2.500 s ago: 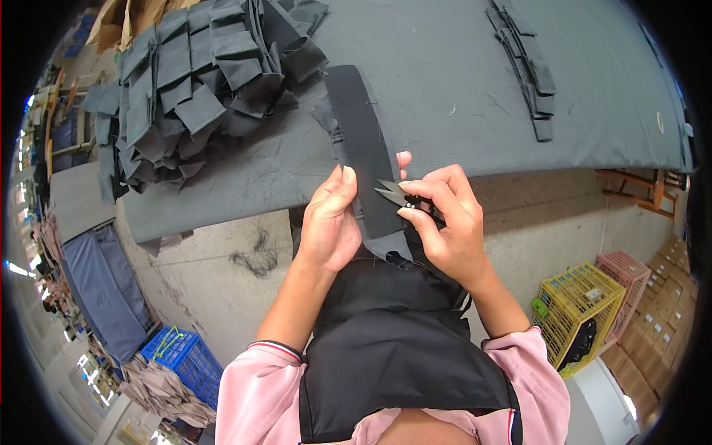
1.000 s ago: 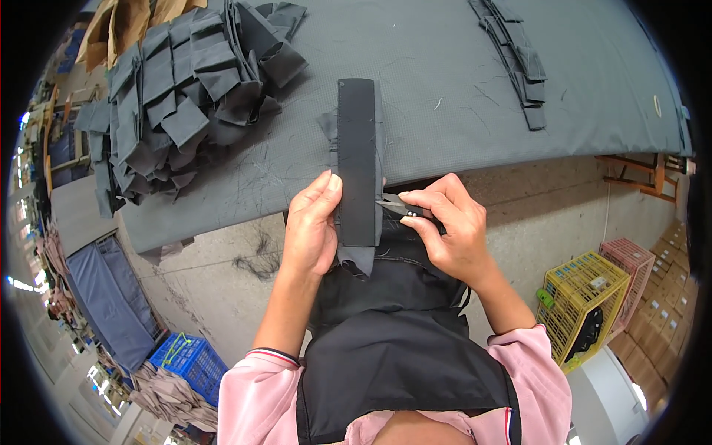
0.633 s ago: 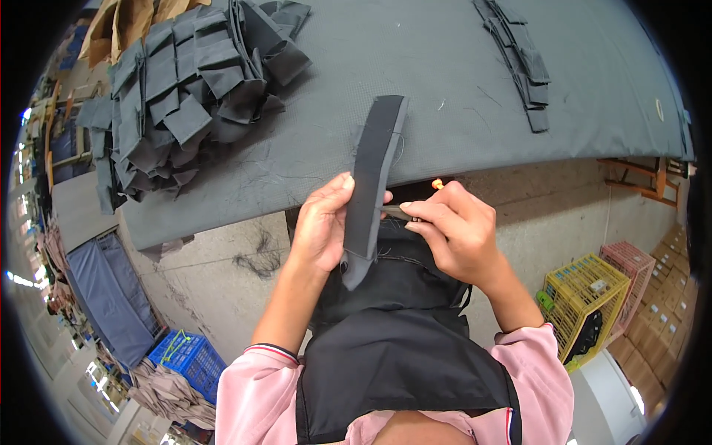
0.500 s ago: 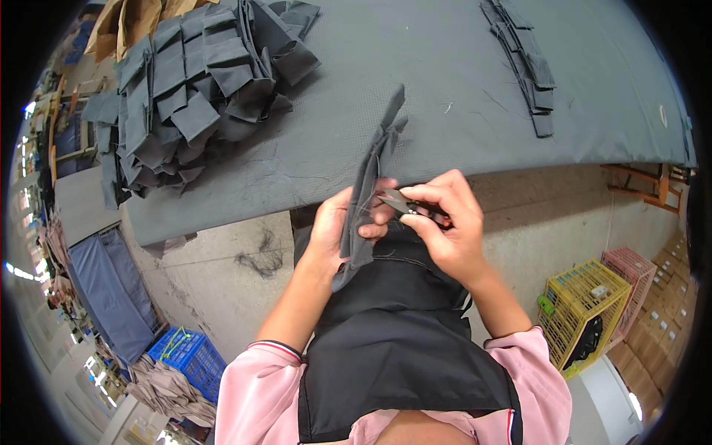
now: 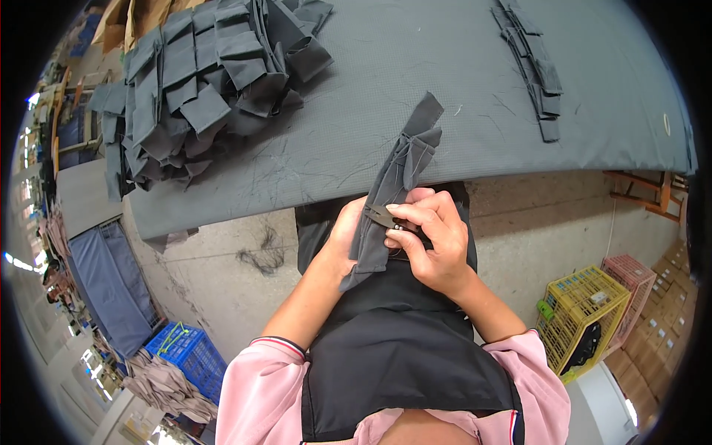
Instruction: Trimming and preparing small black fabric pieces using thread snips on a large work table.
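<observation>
A folded strip of dark grey fabric (image 5: 394,169) slants up over the table's near edge, several pieces layered with loose threads. My left hand (image 5: 344,236) grips its lower part, with the fingers mostly hidden behind the cloth. Between the thumb and fingers of my right hand (image 5: 439,239) is a small pair of thread snips (image 5: 381,216). Their blades lie against the front of the strip, near its middle. Whether a thread is between the blades is too small to tell.
A big heap of similar grey pieces (image 5: 211,78) covers the table's far left. A narrow stack (image 5: 532,67) lies at the far right of the grey table (image 5: 460,141). Thread clumps (image 5: 267,256) litter the floor. Blue (image 5: 189,356) and yellow crates (image 5: 582,311) stand at either side.
The fabric strip has tilted rightward and turned its broad face up. My right hand has moved slightly left and down, bringing the snips onto the cloth.
</observation>
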Tool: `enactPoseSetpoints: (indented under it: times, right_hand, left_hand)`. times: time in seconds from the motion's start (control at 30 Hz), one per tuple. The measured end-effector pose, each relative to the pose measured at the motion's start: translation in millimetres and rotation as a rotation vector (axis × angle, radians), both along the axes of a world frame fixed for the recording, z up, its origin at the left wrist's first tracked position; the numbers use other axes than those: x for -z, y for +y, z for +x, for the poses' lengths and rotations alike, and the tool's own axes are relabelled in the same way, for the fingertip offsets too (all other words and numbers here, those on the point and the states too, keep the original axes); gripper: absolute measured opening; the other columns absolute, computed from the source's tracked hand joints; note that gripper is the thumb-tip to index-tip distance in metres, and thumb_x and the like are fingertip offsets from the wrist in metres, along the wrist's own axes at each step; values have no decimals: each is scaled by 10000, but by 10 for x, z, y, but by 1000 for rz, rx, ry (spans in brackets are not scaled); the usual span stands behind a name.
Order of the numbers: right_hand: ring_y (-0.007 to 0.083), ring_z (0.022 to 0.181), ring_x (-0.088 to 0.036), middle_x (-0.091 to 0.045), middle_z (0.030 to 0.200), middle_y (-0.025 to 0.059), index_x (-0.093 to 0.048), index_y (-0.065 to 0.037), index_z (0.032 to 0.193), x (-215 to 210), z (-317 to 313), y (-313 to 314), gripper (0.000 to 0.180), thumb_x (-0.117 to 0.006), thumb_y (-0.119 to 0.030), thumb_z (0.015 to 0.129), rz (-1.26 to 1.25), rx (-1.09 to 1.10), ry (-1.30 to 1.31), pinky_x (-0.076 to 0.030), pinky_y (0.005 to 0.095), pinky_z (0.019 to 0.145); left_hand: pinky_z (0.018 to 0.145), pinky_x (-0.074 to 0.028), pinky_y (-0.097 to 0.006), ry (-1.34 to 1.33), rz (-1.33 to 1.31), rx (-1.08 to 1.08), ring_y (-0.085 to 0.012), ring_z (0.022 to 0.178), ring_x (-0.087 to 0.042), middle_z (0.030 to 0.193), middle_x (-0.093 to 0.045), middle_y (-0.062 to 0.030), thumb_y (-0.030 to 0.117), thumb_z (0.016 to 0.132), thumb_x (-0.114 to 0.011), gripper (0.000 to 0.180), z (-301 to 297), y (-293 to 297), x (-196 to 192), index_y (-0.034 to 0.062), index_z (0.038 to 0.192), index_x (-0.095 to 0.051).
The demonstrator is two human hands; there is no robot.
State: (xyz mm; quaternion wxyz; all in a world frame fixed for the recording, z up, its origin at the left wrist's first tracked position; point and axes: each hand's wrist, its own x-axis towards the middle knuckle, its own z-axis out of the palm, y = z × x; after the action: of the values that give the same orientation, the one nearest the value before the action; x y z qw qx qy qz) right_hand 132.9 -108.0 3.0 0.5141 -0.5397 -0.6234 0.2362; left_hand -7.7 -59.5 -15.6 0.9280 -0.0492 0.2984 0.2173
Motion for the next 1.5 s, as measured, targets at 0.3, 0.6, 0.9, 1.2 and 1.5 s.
enactPoseSetpoints:
  times: [0.3, 0.6, 0.9, 1.2, 1.5]
  right_hand:
    - [222, 640, -601, -536, 705, 87, -640, -18, 946, 54, -40, -50, 331, -716, 39, 628, 47, 28, -87, -479, 299, 517]
    - [36, 694, -485, -455, 919, 22, -493, -2, 1162, -80, -5, 17, 440, -670, 65, 764, -481, -23, 700, -420, 186, 580]
    - [38, 773, -577, -583, 853, 16, -512, 9, 1079, -61, 55, -81, 301, -619, 77, 806, -608, -83, 799, -461, 178, 664]
    - [212, 652, -589, -582, 869, 85, -600, -42, 1025, -173, 325, 62, 356, -700, 1, 687, -147, 202, -218, -451, 301, 553]
    - [227, 610, -582, -580, 801, 76, -621, -35, 972, -124, 328, 114, 308, -709, -13, 678, -73, 230, -308, -459, 300, 538]
  left_hand:
    - [472, -405, -231, -88, -89, -40, -135, 592, -516, 853, -592, -114, 182, 939, -347, 363, 85, 4, -69, -88, 1097, -531]
    - [791, -460, -254, 521, 453, -224, -85, 878, -546, 976, -568, -16, 291, 978, -460, 243, 195, -233, -59, 63, 1001, -540]
    - [883, -495, -340, 429, 655, -144, -204, 1022, -577, 1161, -570, -139, 209, 973, -451, 356, 158, -18, -327, 8, 1261, -395]
    - [658, -558, -310, 388, 597, -42, -223, 793, -648, 1105, -589, -172, 178, 943, -510, 384, 104, 27, -402, 6, 1258, -373]
    - [618, -537, -281, 363, 596, 6, -178, 699, -644, 1013, -622, -166, 215, 943, -513, 315, 49, 32, -422, 13, 1173, -440]
